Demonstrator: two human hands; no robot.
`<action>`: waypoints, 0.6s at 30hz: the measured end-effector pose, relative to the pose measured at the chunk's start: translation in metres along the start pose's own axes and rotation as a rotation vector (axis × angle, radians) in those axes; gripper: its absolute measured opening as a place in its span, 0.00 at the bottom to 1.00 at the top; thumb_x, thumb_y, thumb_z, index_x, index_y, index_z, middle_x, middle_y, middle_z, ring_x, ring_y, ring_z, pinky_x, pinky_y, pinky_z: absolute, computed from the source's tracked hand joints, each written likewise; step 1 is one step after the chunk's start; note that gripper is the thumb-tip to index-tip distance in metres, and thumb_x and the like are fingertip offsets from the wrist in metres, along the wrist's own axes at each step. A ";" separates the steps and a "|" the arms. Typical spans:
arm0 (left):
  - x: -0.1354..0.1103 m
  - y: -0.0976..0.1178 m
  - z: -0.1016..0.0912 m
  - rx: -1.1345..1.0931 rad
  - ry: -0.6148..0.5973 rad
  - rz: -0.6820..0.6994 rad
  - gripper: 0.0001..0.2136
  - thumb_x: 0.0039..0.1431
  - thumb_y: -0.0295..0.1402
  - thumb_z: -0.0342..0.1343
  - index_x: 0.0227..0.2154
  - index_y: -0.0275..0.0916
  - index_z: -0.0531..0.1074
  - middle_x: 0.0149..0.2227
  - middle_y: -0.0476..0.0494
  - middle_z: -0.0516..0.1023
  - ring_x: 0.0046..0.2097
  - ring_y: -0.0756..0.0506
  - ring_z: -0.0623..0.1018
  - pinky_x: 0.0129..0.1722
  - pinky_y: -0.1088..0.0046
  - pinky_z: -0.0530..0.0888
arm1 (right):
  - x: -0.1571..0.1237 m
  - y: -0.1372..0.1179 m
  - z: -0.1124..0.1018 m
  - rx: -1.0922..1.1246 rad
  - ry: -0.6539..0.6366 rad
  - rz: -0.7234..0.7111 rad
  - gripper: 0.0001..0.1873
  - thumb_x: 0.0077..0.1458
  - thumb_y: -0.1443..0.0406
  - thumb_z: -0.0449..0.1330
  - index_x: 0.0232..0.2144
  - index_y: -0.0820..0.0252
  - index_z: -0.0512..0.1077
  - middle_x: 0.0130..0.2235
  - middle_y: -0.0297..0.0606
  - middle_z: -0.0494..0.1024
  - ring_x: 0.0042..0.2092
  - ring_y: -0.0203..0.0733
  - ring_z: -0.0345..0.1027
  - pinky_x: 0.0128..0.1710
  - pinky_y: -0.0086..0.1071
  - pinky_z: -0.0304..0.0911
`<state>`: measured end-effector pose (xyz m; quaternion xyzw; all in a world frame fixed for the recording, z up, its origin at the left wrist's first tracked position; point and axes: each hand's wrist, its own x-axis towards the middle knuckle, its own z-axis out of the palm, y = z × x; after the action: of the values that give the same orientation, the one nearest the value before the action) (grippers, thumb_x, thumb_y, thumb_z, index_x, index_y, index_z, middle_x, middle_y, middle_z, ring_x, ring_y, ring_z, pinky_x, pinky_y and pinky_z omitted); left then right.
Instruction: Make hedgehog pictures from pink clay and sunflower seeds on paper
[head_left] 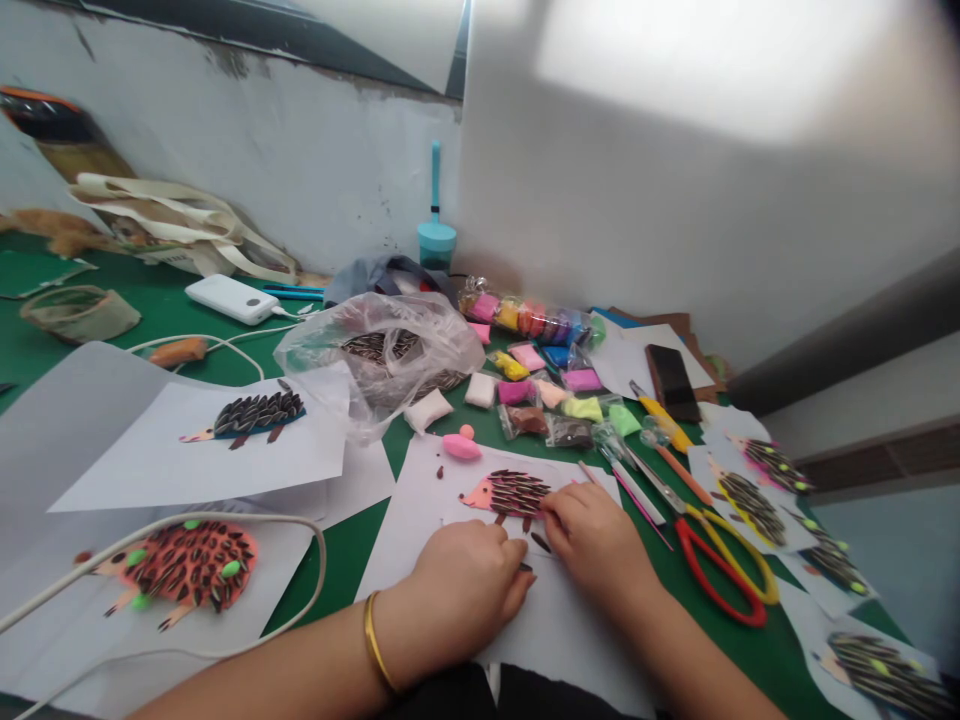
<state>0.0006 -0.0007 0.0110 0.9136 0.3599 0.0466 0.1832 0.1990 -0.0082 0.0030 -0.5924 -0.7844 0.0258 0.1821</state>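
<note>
I see both hands close together over a white sheet at the near edge of the green table. The right hand rests its fingertips on the rear of a pink clay hedgehog, gripping nothing. Sunflower seeds cover nearly all of its back. The left hand is curled beside it; I cannot tell whether it pinches a seed. A loose seed lies between the hands. In my judgement only a few gaps are left to fill. Finished hedgehogs lie toward the left edge.
</note>
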 end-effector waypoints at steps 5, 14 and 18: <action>-0.001 0.000 0.001 0.006 0.008 0.007 0.10 0.63 0.40 0.50 0.37 0.41 0.73 0.32 0.43 0.76 0.34 0.40 0.76 0.33 0.63 0.74 | 0.000 0.000 0.001 -0.001 0.007 -0.007 0.09 0.57 0.71 0.55 0.30 0.60 0.75 0.31 0.40 0.75 0.37 0.44 0.67 0.44 0.39 0.61; 0.000 0.000 -0.002 0.001 0.001 0.003 0.10 0.63 0.40 0.51 0.38 0.41 0.73 0.32 0.43 0.77 0.35 0.39 0.77 0.33 0.63 0.74 | -0.002 0.001 -0.001 0.039 0.013 0.002 0.08 0.58 0.70 0.55 0.32 0.59 0.74 0.32 0.39 0.76 0.38 0.44 0.68 0.43 0.38 0.62; 0.000 0.000 -0.003 -0.005 -0.011 0.007 0.10 0.63 0.39 0.51 0.38 0.41 0.73 0.32 0.43 0.76 0.35 0.40 0.77 0.34 0.64 0.73 | -0.003 0.007 -0.009 0.069 0.026 0.084 0.04 0.54 0.69 0.56 0.34 0.58 0.70 0.32 0.37 0.75 0.36 0.44 0.67 0.40 0.37 0.62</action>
<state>0.0000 -0.0002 0.0137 0.9147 0.3556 0.0431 0.1871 0.2094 -0.0107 0.0089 -0.6186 -0.7549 0.0528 0.2113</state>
